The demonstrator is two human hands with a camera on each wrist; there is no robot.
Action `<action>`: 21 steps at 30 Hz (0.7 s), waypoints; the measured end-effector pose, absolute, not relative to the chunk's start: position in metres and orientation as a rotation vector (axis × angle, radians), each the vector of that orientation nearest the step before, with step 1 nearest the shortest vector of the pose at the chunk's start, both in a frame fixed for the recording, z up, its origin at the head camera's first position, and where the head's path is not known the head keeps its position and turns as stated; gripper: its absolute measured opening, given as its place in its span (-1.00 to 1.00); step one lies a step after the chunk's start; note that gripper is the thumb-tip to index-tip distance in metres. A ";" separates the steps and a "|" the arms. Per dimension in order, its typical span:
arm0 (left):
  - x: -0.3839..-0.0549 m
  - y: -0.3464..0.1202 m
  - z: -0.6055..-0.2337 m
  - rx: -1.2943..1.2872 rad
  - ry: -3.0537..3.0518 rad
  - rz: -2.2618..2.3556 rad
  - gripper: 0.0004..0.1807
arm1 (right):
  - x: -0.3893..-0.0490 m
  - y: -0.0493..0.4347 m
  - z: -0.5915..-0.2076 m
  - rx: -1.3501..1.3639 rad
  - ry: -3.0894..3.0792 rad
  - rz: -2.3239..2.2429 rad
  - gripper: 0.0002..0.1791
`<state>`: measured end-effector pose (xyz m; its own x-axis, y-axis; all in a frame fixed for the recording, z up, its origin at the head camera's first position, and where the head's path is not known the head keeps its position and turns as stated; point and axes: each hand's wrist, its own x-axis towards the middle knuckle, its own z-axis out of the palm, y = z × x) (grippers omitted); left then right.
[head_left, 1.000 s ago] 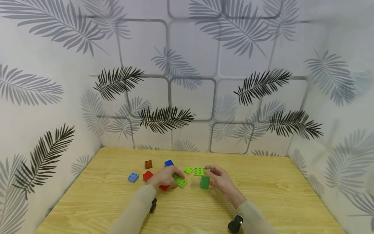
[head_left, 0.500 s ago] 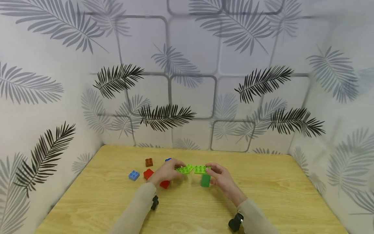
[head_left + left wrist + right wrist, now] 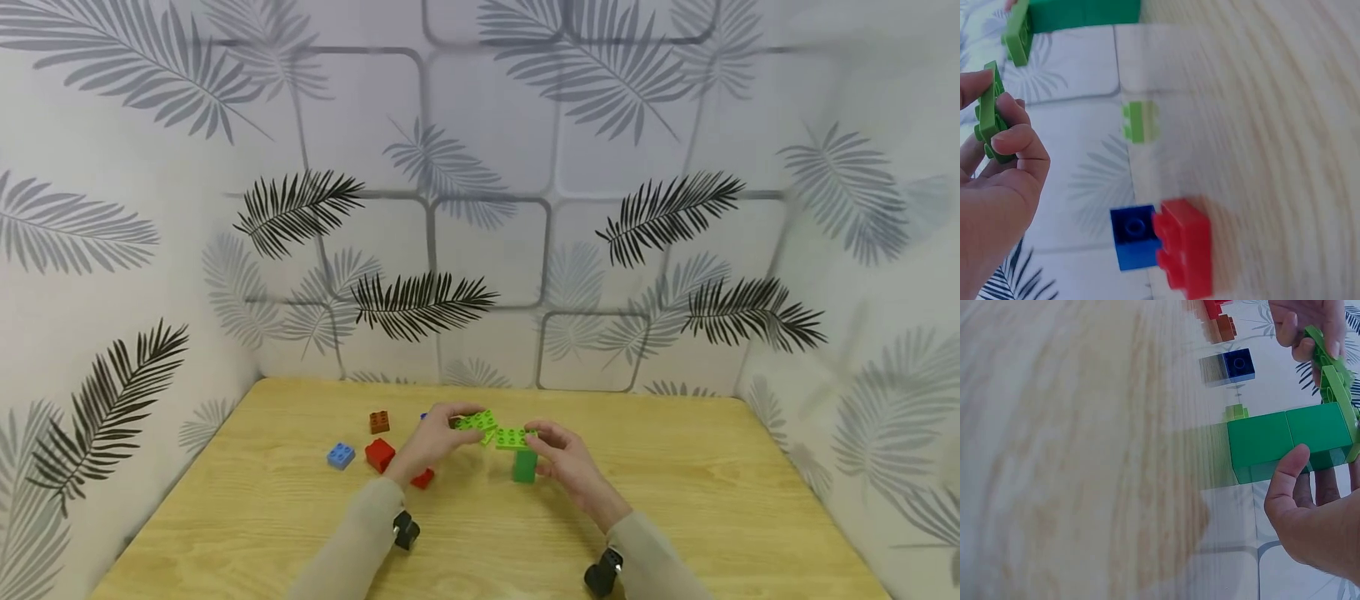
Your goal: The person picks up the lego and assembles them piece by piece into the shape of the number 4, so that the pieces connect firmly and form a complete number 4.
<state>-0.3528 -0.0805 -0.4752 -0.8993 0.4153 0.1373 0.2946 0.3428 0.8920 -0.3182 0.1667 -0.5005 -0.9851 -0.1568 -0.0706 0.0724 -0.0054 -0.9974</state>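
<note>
My left hand pinches a light-green toy building brick between thumb and fingers, above the table. In the left wrist view that studded brick stands on edge in the fingertips. My right hand grips a stack of two dark-green bricks, topped by a long light-green brick that overhangs to the left. The right wrist view shows my thumb on the dark-green stack. The left hand's brick is close to the stack's top; whether they touch I cannot tell.
A small light-green brick lies on the table behind the stack. To the left sit red bricks, a light-blue brick and a brown brick. A dark-blue brick is mostly hidden by my left hand in the head view.
My left hand has picked up the light-green brick from beside the red bricks and carried it up and right toward the stack. The right hand has stayed at the stack.
</note>
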 end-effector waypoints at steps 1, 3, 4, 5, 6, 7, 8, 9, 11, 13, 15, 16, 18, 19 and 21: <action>-0.352 -0.078 -0.474 0.666 2.469 1.618 -0.53 | -0.319 0.167 -0.501 -0.092 2.095 -2.116 -0.53; -0.350 -0.074 -0.472 0.689 2.455 1.623 -0.51 | -0.319 0.166 -0.502 -0.099 2.090 -2.119 -0.50; -0.350 -0.072 -0.473 0.708 2.456 1.619 -0.50 | -0.319 0.166 -0.502 -0.101 2.088 -2.120 -0.49; -0.349 -0.071 -0.473 0.719 2.456 1.612 -0.50 | -0.319 0.166 -0.503 -0.102 2.084 -2.122 -0.48; -0.348 -0.069 -0.474 0.727 2.447 1.611 -0.50 | -0.319 0.166 -0.503 -0.105 2.083 -2.120 -0.47; -0.347 -0.068 -0.475 0.737 2.439 1.610 -0.51 | -0.319 0.166 -0.503 -0.108 2.084 -2.117 -0.46; -0.347 -0.066 -0.475 0.741 2.433 1.607 -0.52 | -0.319 0.166 -0.503 -0.112 2.080 -2.116 -0.46; -0.346 -0.065 -0.476 0.732 2.427 1.603 -0.53 | -0.319 0.166 -0.503 -0.115 2.078 -2.114 -0.45; -0.343 -0.064 -0.476 0.717 2.404 1.603 -0.55 | -0.319 0.167 -0.503 -0.119 2.077 -2.108 -0.44; -0.342 -0.063 -0.476 0.703 2.382 1.600 -0.54 | -0.318 0.167 -0.503 -0.121 2.079 -2.104 -0.45; -0.341 -0.062 -0.476 0.691 2.369 1.593 -0.53 | -0.318 0.167 -0.503 -0.121 2.080 -2.107 -0.46; -0.341 -0.062 -0.475 0.694 2.362 1.592 -0.52 | -0.318 0.167 -0.503 -0.122 2.080 -2.109 -0.47; -0.341 -0.061 -0.475 0.695 2.356 1.586 -0.51 | -0.318 0.167 -0.503 -0.121 2.080 -2.116 -0.50; -0.341 -0.060 -0.474 0.698 2.356 1.580 -0.51 | -0.318 0.167 -0.502 -0.120 2.080 -2.119 -0.50; -0.342 -0.060 -0.473 0.699 2.357 1.567 -0.51 | -0.318 0.167 -0.502 -0.120 2.090 -2.120 -0.50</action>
